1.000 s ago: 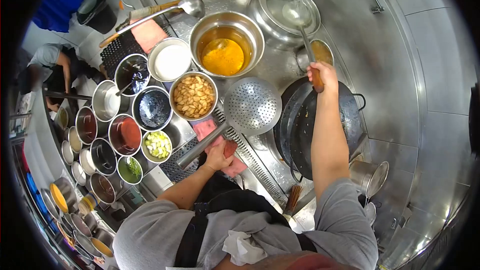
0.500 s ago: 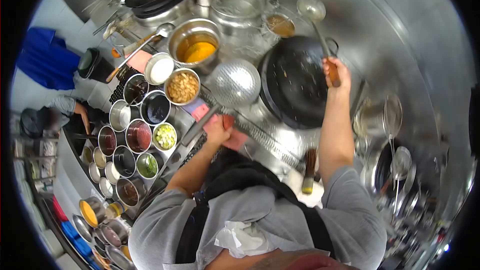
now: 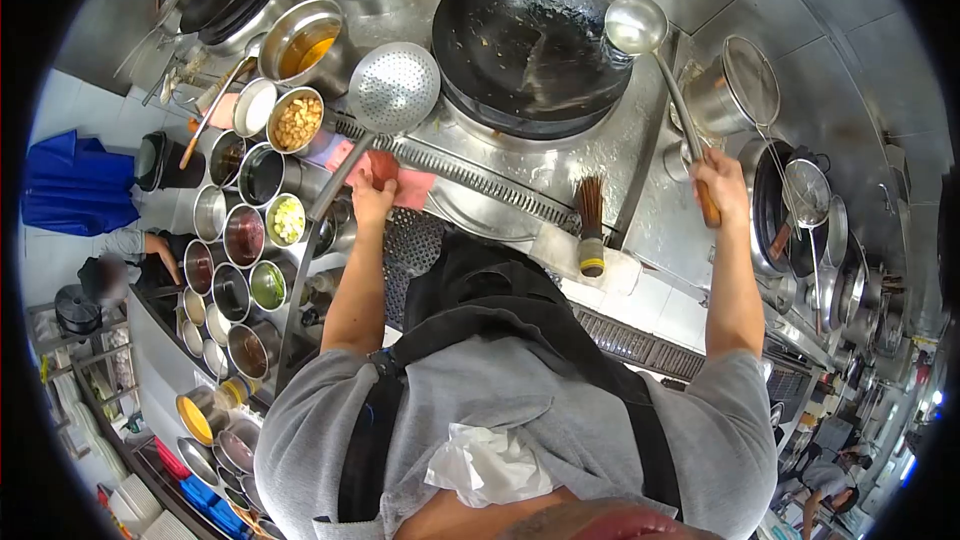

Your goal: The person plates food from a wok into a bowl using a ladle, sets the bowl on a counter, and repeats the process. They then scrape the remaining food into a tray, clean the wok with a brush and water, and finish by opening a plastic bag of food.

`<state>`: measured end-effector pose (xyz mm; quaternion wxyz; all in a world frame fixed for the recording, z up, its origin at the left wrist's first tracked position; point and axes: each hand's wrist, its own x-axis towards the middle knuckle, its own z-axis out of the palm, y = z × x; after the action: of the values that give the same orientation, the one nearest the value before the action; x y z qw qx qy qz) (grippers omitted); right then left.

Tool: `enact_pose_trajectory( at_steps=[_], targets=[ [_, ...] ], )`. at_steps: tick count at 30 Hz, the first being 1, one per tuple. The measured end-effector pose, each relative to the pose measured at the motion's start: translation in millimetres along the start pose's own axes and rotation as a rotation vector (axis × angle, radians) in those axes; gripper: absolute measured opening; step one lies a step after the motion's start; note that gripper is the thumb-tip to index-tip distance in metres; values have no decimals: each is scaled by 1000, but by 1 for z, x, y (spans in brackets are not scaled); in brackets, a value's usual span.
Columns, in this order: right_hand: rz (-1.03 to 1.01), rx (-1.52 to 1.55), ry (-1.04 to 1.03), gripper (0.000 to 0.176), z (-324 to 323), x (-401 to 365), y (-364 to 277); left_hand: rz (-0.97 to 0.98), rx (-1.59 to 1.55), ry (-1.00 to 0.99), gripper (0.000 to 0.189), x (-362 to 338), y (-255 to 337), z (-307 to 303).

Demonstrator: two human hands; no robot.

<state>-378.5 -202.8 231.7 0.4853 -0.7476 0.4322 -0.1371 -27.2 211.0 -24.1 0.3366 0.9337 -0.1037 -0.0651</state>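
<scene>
My right hand (image 3: pixel 722 185) is closed round the wooden end of a long metal ladle (image 3: pixel 682 120). The ladle's bowl is at the right rim of a black wok (image 3: pixel 500 40), which sits on the stove with small scraps and a wet sheen inside. Closed fingers of my left hand (image 3: pixel 374 202) grip a reddish bunched cloth (image 3: pixel 382 166), on top of a pink cloth (image 3: pixel 413 188) at the stove's front edge. Just left of that hand runs the handle of a perforated skimmer (image 3: pixel 394 88), whose round bowl lies near the wok.
Left are several metal pots, including a pot of browned chunks (image 3: pixel 298 124) and a pot of orange liquid (image 3: pixel 305 50). A bamboo brush (image 3: pixel 591 225) stands at the front edge. Right are a strainer (image 3: pixel 750 80) and hanging pans. Another person (image 3: pixel 130 255) is far left.
My view has turned toward the right, so the wok appears higher and further left. The ladle bowl has moved from beyond the wok to its right rim. My left hand keeps the cloth.
</scene>
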Motion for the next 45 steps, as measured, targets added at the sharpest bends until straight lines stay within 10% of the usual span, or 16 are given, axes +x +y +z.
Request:
enact_pose_trajectory(
  at_steps=[10,15,24,26,30,37,39,45],
  targets=[
    [-26,12,-272,48,45,-52,27,133,-169,119,53,-103,23,-3],
    [-442,-591,-98,39,147,7,28,205,-279,-358,45,-133,80,12],
    [-255,-190,-290,37,216,8,-27,-370,-1316,-1002,44,-138,207,-8],
    [-546,-21,-151,40,217,6,-9,-356,-1462,-1133,42,-116,232,-13],
    [-383,232,-144,33,171,-39,-2,-475,-1252,-1061,25,-65,232,5],
    [-60,-113,94,31,116,-107,214,-108,-602,-590,31,-27,240,-93],
    [281,-71,68,33,103,-153,193,-27,-523,-486,37,14,226,-107],
    [463,-208,288,33,121,-208,284,84,-155,-152,33,185,241,-120]
  ],
)
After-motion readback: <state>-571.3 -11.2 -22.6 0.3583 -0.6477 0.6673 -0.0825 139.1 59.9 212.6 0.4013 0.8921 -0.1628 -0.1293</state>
